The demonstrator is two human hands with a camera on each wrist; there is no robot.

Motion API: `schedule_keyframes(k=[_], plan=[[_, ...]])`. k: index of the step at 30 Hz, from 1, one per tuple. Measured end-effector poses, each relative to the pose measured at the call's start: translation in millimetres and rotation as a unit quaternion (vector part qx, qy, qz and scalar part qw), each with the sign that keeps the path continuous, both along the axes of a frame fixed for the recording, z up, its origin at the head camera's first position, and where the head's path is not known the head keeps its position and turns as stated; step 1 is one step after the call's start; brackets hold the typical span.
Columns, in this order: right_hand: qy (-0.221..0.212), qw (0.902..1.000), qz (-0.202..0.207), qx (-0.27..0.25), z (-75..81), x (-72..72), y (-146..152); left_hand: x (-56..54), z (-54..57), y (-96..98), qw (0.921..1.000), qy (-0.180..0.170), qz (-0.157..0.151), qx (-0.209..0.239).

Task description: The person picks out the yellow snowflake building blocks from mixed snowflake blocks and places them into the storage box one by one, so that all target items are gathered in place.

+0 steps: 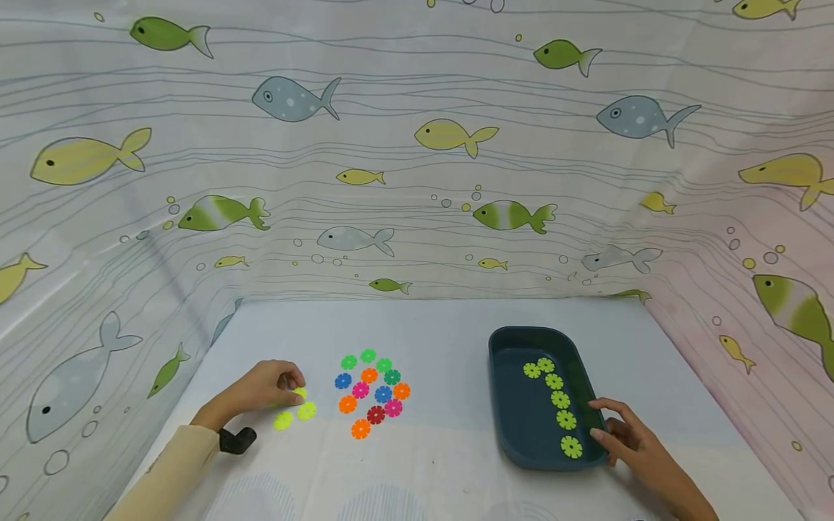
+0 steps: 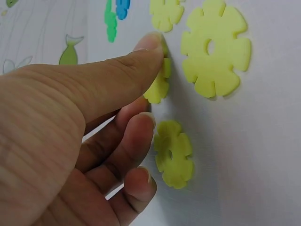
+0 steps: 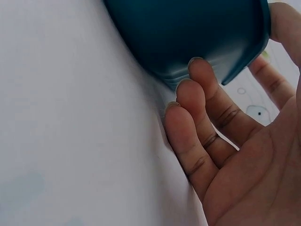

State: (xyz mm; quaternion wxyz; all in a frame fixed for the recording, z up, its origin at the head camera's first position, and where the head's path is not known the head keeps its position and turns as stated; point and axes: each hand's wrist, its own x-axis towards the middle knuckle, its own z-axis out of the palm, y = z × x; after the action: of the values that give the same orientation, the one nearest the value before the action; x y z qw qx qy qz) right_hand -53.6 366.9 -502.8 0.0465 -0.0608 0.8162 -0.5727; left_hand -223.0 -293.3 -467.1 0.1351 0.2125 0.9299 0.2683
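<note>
At the left of the table, my left hand [image 1: 263, 383] pinches a yellow notched plastic disc [image 2: 159, 89] between thumb and fingers. The thumb and fingers cover part of it. More yellow discs [image 2: 216, 49] lie flat beside the fingertips, two of them plain in the head view. My right hand [image 1: 632, 441] grips the right wall of a dark blue-green tray [image 1: 534, 464] near its front corner. In the right wrist view, fingertips [image 3: 190, 96] rest against the tray's outside. Several yellow-green notched discs [image 1: 560, 399] lie inside the tray, most in a rough line along its right side.
Between the left hand and the tray lies a group of loose notched discs [image 1: 376, 414] in orange, green, blue, pink and dark red. A fish-patterned sheet [image 1: 417, 181] stands behind and at both sides of the white table [image 1: 443, 449].
</note>
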Motion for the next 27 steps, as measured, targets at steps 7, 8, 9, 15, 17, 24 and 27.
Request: schedule_keyframes(k=[7, 8, 9, 15, 17, 24, 27], plan=[[0.006, 1.0, 0.006, -0.001, 0.6, -0.1, -0.5, 0.2, 0.7, 0.4, 0.9998, -0.011, 0.017, -0.007], [0.006, 1.0, 0.004, -0.001, 0.9, -0.1, -0.7, -0.2, 0.7, 0.1, 0.9998, -0.012, 0.016, -0.006], [0.005, 1.0, 0.004, 0.0, 1.1, 0.0, -0.9, -0.6, 0.8, -0.2, 0.9998, -0.014, 0.015, -0.004], [0.006, 1.0, 0.001, 0.002, 0.5, 0.0, -1.1, -3.5, 3.0, -1.2, 0.9997, -0.016, -0.016, 0.013], [0.008, 1.0, 0.003, 0.001, -0.1, -0.3, -0.6, -4.5, 4.2, -1.6, 0.9992, -0.019, -0.027, 0.025], [0.012, 0.9999, 0.008, -0.003, -0.9, -0.9, 1.1, -7.6, 12.5, 3.1, 0.9963, -0.049, -0.027, 0.065], [0.012, 0.9999, 0.007, -0.001, -0.9, -1.0, 1.5, -9.8, 15.5, 8.6, 0.9953, -0.051, -0.025, 0.078]])
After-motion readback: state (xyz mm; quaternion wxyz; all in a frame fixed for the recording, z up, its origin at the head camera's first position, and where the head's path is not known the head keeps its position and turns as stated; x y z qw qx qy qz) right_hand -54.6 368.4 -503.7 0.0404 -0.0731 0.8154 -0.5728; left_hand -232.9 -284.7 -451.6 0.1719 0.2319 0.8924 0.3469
